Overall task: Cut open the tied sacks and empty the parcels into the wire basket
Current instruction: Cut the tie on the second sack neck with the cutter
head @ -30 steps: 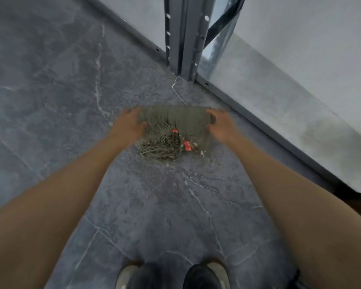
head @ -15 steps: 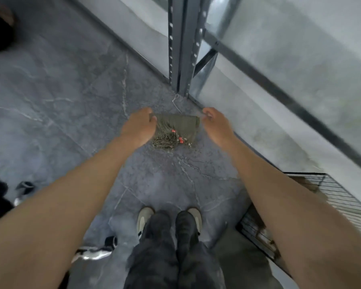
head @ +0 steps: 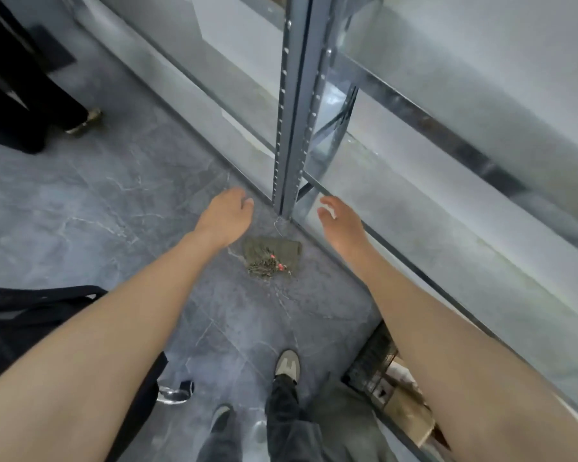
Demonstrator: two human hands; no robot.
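L hand [head: 226,216], R hand [head: 339,225] released sack [head: 274,253]; lies btwn.

No legible text, label, brand, number or sign in view. Red bits [head: 280,266] on sack [head: 282,250] too small to tell whether printed (wide-angle blur does not help). Pale patch on parcel [head: 402,403] inside wire basket [head: 369,360] carries small dark mark, unreadable.

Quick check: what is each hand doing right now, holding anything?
Left hand: open, holds nothing.
Right hand: open, holds nothing.
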